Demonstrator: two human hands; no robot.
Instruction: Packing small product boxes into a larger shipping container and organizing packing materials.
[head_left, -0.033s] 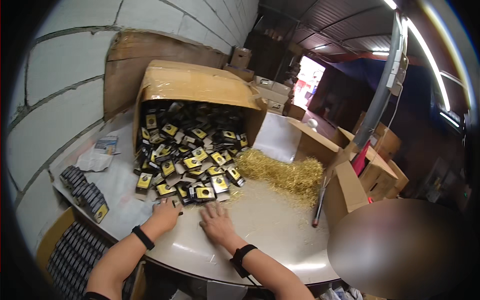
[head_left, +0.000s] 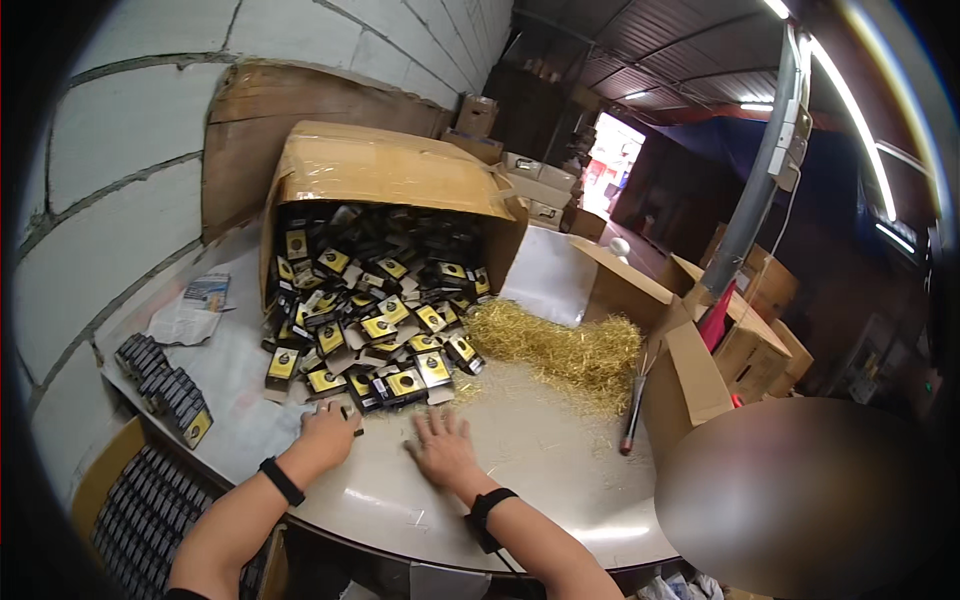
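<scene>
Many small black-and-yellow boxes (head_left: 378,327) spill in a heap from a large cardboard carton (head_left: 400,170) lying on its side on the table (head_left: 560,470). Several boxes have open flaps. At the front of the heap, my left hand (head_left: 326,436) is closed, with a small dark object (head_left: 358,431) showing at its fingertips; its kind is unclear. My right hand (head_left: 446,452) lies palm down on the tabletop, fingers spread, holding nothing. Its fingertips are just in front of the nearest boxes. Both wrists wear black bands.
Gold shredded filler (head_left: 565,345) lies right of the heap, beside a tube-like container of thin sticks (head_left: 632,415). Stacked small boxes (head_left: 165,385) stand at the left edge, near a crumpled paper (head_left: 190,320). A carton of packed boxes (head_left: 150,510) sits below left; an open carton (head_left: 690,375) stands right.
My right hand's fingers are spread a little wider, and the hand sits slightly farther right of the left one. The boxes look unchanged.
</scene>
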